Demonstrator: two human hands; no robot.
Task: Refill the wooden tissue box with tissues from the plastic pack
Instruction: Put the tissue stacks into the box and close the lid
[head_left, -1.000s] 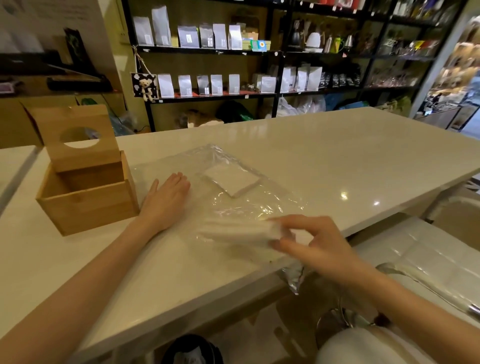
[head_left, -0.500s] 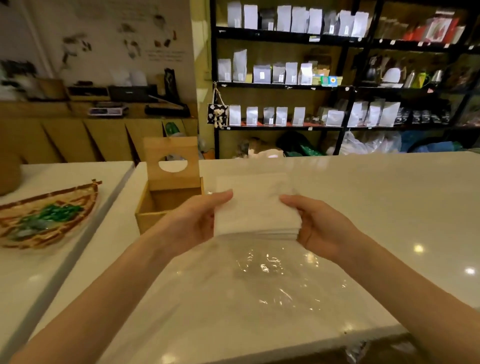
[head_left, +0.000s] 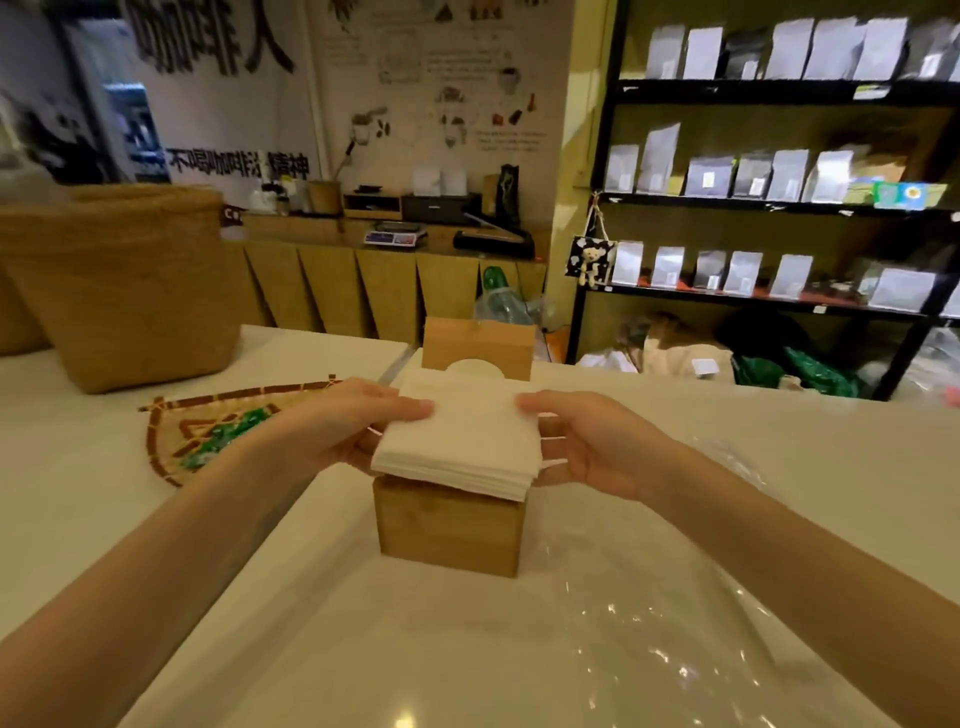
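Note:
A white stack of tissues (head_left: 462, 441) hangs just over the open top of the wooden tissue box (head_left: 449, 530), which stands on the pale counter. My left hand (head_left: 343, 431) grips the stack's left side and my right hand (head_left: 587, 441) grips its right side. The box's hinged lid (head_left: 478, 351), with its round hole, stands upright behind the stack. The clear plastic pack (head_left: 654, 618) lies flat and crumpled on the counter, near and right of the box. The inside of the box is hidden by the tissues.
A woven tray (head_left: 208, 426) with green items lies on the neighbouring counter to the left, with a tall woven basket (head_left: 124, 291) behind it. A gap (head_left: 392, 364) separates the two counters. Dark shelves (head_left: 769, 208) of pouches stand at the back right.
Both hands have carried the tissue stack left and forward from above the plastic pack to just over the open box. A second ago only my right hand held tissues inside the pack.

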